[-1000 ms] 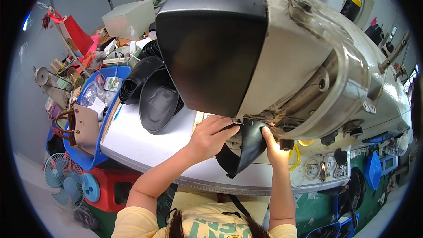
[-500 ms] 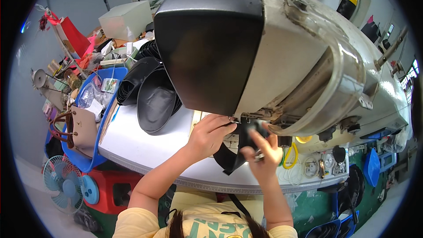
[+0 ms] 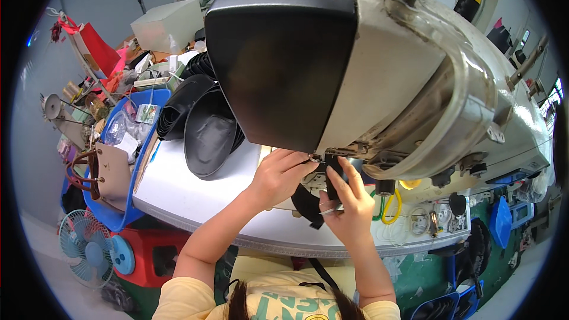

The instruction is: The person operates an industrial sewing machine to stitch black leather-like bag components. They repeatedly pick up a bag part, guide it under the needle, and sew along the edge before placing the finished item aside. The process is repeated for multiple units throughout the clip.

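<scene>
A black strip (image 3: 335, 185) runs under the head of a large sewing machine (image 3: 409, 83), and its curved tail (image 3: 306, 206) hangs toward the front of the table. My left hand (image 3: 280, 176) is closed, its fingertips pinched at a small shiny part beside the needle area; what they hold is hidden. My right hand (image 3: 351, 202) grips the black strip, two fingers stretched along it and the thumb on its near side. A slim metal tool (image 3: 335, 208), its kind unclear, is tucked in the right palm. The machine's head covers the needle.
Stacked black curved pieces (image 3: 210, 136) lie left of the machine on the white table (image 3: 172, 172). Beyond the table's left edge are a blue bin (image 3: 127, 213), a beige handbag (image 3: 112, 169) and a fan (image 3: 89, 243). Yellow-handled scissors (image 3: 391, 208) and bobbins (image 3: 419, 223) lie right.
My right hand, blurred before, has settled on the strip with its fingers stretched upward. The strip's tail has shifted slightly right. My left hand stays in nearly the same place.
</scene>
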`<action>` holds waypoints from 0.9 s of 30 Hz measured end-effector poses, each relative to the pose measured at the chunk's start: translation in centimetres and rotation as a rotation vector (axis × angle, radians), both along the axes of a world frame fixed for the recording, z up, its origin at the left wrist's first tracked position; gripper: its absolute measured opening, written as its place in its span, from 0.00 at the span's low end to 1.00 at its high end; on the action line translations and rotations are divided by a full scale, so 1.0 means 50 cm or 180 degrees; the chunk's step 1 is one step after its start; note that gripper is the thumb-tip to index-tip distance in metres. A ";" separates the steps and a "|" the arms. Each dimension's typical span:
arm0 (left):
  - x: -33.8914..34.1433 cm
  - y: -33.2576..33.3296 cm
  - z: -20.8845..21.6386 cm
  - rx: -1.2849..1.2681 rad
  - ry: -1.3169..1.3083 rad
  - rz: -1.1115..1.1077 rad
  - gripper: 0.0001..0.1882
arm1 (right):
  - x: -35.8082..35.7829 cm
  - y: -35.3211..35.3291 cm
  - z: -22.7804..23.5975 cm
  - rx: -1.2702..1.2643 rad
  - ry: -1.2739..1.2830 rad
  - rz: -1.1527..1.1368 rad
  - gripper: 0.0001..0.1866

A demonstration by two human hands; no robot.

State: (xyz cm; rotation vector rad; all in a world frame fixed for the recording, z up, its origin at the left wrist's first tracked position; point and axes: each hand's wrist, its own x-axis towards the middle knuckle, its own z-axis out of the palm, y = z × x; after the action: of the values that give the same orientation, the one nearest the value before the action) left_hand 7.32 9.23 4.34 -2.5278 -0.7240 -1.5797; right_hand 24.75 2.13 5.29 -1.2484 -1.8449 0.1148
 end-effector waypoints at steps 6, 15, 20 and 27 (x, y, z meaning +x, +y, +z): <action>0.014 -0.012 0.020 0.0152 -0.0019 0.0269 0.09 | 0.027 0.011 -0.002 -0.0478 0.0399 0.0111 0.22; 0.022 -0.023 0.012 0.0084 -0.0052 0.0424 0.10 | 0.049 0.030 -0.013 -0.0363 0.0283 0.0265 0.20; 0.035 -0.034 0.000 0.0075 -0.0127 0.0589 0.13 | 0.074 0.054 -0.020 -0.0143 0.0238 0.0304 0.18; 0.028 -0.048 -0.057 -0.0462 -0.0671 0.0406 0.16 | 0.075 0.061 -0.027 -0.0099 0.0218 0.0131 0.16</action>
State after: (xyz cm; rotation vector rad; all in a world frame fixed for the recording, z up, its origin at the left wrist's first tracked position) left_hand 8.70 6.82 1.49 -2.3747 -1.0372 -1.8286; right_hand 28.49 5.18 3.94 -1.2135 -1.8164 0.2069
